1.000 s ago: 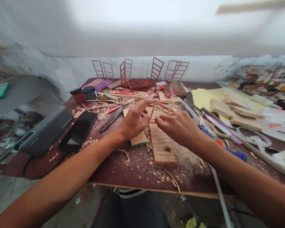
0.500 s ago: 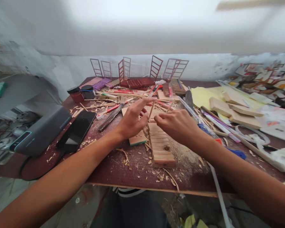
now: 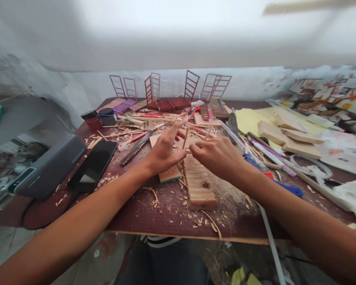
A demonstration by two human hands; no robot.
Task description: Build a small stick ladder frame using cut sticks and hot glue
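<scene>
My left hand (image 3: 163,152) and my right hand (image 3: 216,156) meet above the middle of the maroon table (image 3: 154,217). Both pinch thin wooden sticks (image 3: 185,138) that stand up between the fingertips; the left index finger points forward. Just below the hands lies a slatted wooden panel (image 3: 199,186) made of short strips, with wood shavings around it. A small flat wooden block (image 3: 169,175) with a green edge lies under my left hand.
A black phone (image 3: 92,166) and a grey speaker (image 3: 49,167) lie at the left. Several small painted ladder-like frames (image 3: 192,85) stand by the wall, with loose sticks, a knife (image 3: 135,147), paint jars (image 3: 92,118), wood pieces (image 3: 296,144) on yellow paper and blue-handled scissors (image 3: 287,189) at right.
Both hands have stayed together on the sticks, with small finger shifts. The view has drifted slightly, so everything sits a little further left and higher.
</scene>
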